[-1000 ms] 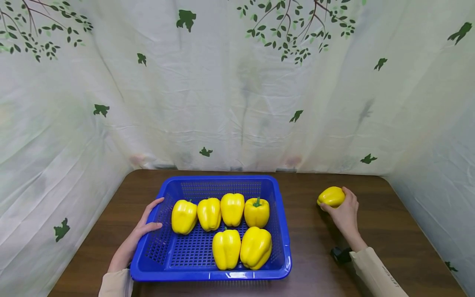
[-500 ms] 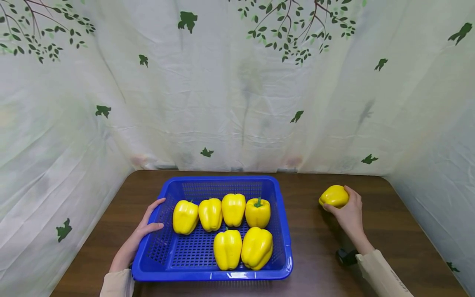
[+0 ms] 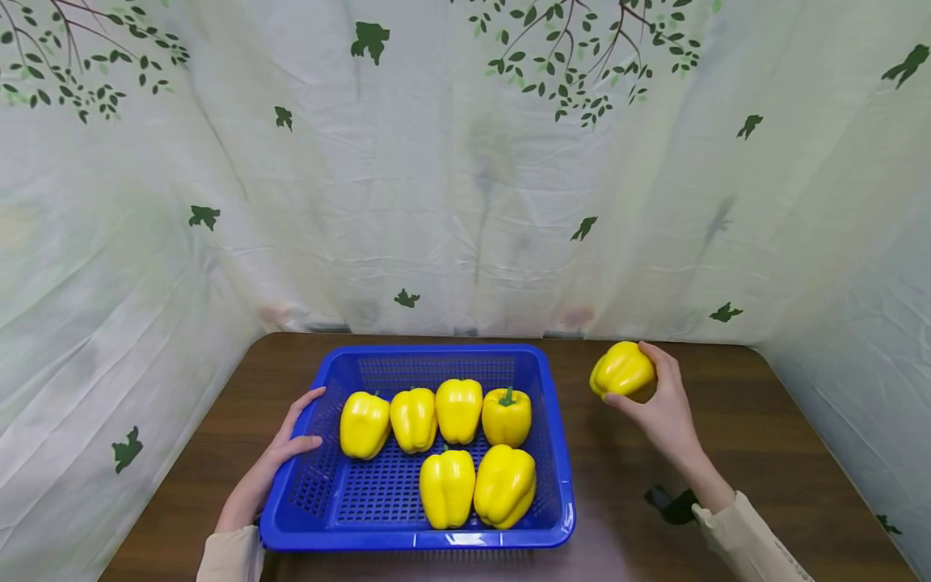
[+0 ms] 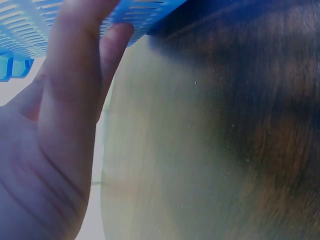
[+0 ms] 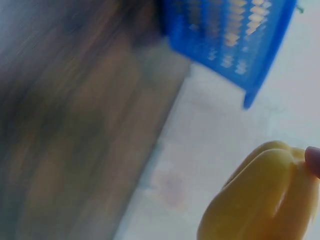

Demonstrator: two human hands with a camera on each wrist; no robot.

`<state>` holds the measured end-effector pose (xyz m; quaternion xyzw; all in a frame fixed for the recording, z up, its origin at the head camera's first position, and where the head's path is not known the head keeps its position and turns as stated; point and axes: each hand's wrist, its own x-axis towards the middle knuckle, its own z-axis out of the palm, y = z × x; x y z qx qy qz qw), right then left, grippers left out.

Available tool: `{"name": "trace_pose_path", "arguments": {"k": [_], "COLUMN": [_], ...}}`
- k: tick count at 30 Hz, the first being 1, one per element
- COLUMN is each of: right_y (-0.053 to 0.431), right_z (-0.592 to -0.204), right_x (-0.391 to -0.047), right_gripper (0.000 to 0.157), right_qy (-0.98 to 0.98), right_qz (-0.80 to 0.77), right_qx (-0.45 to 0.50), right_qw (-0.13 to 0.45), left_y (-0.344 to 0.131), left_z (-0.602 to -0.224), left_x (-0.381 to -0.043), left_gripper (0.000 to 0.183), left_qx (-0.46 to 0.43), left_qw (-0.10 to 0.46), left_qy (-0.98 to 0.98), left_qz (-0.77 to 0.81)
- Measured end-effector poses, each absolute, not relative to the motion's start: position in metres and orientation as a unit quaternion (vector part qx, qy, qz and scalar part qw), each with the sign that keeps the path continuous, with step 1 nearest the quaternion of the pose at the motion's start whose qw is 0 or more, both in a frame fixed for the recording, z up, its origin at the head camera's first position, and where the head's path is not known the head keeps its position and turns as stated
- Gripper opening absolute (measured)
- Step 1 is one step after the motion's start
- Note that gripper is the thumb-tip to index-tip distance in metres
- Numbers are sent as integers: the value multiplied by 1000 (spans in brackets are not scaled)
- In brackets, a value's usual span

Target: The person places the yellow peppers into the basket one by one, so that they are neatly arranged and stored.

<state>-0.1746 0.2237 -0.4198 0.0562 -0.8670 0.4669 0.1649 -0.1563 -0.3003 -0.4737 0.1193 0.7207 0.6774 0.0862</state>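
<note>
A yellow bell pepper is pinched between the thumb and fingers of my right hand, held above the table to the right of the basket. In the right wrist view the same bell pepper fills the lower right, with one fingertip on it. My left hand grips the left rim of a blue plastic basket, thumb and a finger over the edge. The left wrist view has that hand against the basket's slotted outer wall. Several yellow bell peppers lie inside the basket, a row at the back and two in front.
The basket stands on a dark brown wooden table, left of its middle. A pale cloth curtain with printed leaves and branches hangs behind and at both sides of the table. A black wrist device sits below my right wrist.
My right hand has raised the bell pepper off the table and moved it left toward the basket. The left hand and the basket have stayed in place.
</note>
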Motion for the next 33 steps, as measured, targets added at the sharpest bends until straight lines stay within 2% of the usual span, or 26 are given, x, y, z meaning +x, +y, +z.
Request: {"name": "trace_pose_path", "arguments": {"k": [11, 33], "right_y": [190, 111], "right_z": [-402, -366], "right_x": [-163, -149], "right_gripper": [84, 87], "right_qy": [-852, -836], "right_qz": [471, 460], "right_qx": [138, 287], "right_qw": [182, 89], "left_y": [-301, -301], "left_z": [-473, -476], "left_x": [-157, -159], "left_gripper": [65, 66], "left_qx": [118, 123], "left_qw": [91, 78], "left_qy": [720, 727], "left_qz": [678, 671]}}
